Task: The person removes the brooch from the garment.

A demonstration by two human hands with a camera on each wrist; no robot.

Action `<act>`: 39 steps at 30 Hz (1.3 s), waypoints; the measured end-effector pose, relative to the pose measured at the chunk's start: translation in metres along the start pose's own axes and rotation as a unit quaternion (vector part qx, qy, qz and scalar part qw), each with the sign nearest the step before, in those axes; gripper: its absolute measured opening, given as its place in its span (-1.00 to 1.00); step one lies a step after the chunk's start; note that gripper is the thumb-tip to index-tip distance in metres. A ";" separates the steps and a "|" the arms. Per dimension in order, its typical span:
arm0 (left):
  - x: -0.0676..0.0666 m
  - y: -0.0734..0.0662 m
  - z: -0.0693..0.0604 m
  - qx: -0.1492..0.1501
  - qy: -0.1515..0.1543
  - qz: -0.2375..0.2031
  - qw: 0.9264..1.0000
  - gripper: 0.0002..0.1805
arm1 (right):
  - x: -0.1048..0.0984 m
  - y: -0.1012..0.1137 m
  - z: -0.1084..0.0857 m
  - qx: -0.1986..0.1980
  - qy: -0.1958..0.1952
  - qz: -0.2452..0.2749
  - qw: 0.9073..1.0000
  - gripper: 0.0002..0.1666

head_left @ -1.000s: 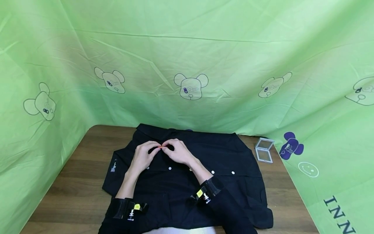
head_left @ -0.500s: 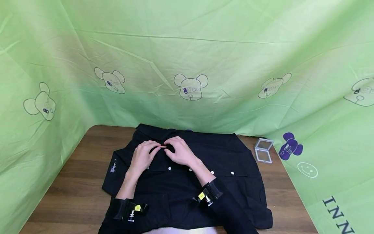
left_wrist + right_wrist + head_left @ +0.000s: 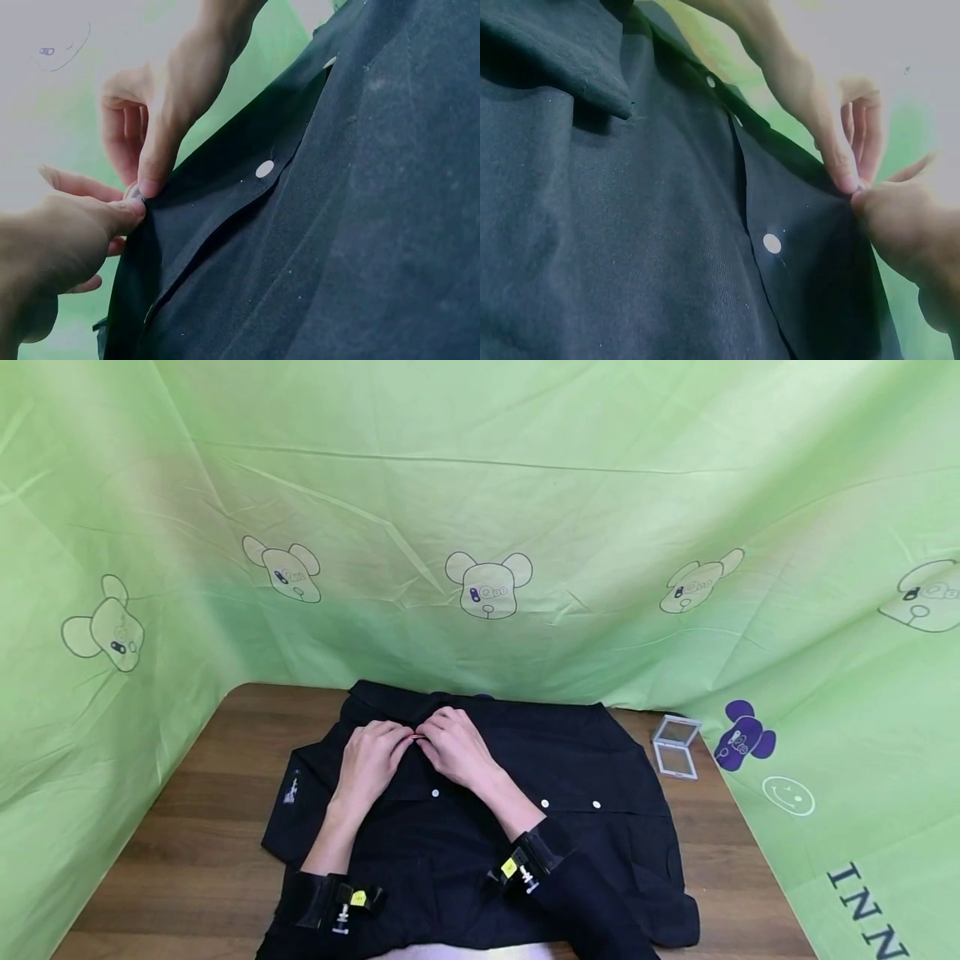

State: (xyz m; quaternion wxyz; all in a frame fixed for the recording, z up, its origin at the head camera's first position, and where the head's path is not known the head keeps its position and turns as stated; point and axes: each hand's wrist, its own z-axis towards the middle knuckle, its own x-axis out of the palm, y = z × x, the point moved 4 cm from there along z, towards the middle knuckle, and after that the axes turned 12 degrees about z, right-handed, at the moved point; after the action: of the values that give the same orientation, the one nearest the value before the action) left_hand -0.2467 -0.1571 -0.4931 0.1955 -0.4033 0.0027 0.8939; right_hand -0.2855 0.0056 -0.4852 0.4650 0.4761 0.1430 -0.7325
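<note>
A black button shirt (image 3: 480, 852) lies spread out, with white buttons (image 3: 435, 792) along its placket. Over its upper left part, my left hand (image 3: 369, 760) and right hand (image 3: 459, 750) meet at the fingertips. Both pinch a small thin item (image 3: 417, 737) with pale and reddish parts, mostly covered by the fingers; its kind cannot be made out. In the left wrist view, the right hand (image 3: 169, 97) reaches down from above to meet my left thumb (image 3: 124, 216). The right wrist view has a white button (image 3: 772, 244) on the cloth near the hands.
A wooden table (image 3: 180, 810) bears the shirt. At its back right stands a small hinged clear case (image 3: 675, 747), lid raised. Green printed cloth (image 3: 487, 485) hangs behind and at both sides. A label (image 3: 291, 788) shows on the shirt's left part.
My right fingers spread slightly off the small item half a second ago and have now closed in on it again. The left hand stays nearly in place; the shirt lies as before.
</note>
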 end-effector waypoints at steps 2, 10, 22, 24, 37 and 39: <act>0.000 0.000 0.000 -0.002 0.004 -0.001 1.000 -0.90 | 0.000 0.001 0.001 -0.003 0.000 -0.007 1.000 -0.87; 0.001 0.001 0.000 -0.004 0.005 -0.012 1.000 -0.86 | -0.001 0.002 0.001 -0.006 -0.018 -0.003 1.000 -0.87; 0.006 0.007 -0.001 -0.045 0.036 -0.079 0.995 -0.76 | 0.002 -0.005 -0.002 0.010 -0.069 0.060 0.996 -0.90; 0.006 0.007 0.000 -0.055 0.042 -0.102 0.992 -0.73 | 0.002 -0.007 -0.003 0.020 -0.081 0.084 0.993 -0.92; 0.012 0.012 -0.002 -0.097 0.047 -0.154 0.982 -0.74 | 0.008 -0.021 -0.009 0.132 -0.118 0.228 0.957 -0.90; 0.013 0.013 -0.003 -0.097 0.045 -0.152 0.983 -0.75 | 0.009 -0.023 -0.010 0.148 -0.120 0.246 0.950 -0.90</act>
State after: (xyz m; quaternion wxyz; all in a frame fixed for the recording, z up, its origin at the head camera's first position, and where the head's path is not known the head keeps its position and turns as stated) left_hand -0.2566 -0.1649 -0.5065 0.2887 -0.4560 -0.1367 0.8307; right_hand -0.2996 0.0193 -0.5029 0.5687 0.4685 -0.1453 -0.6603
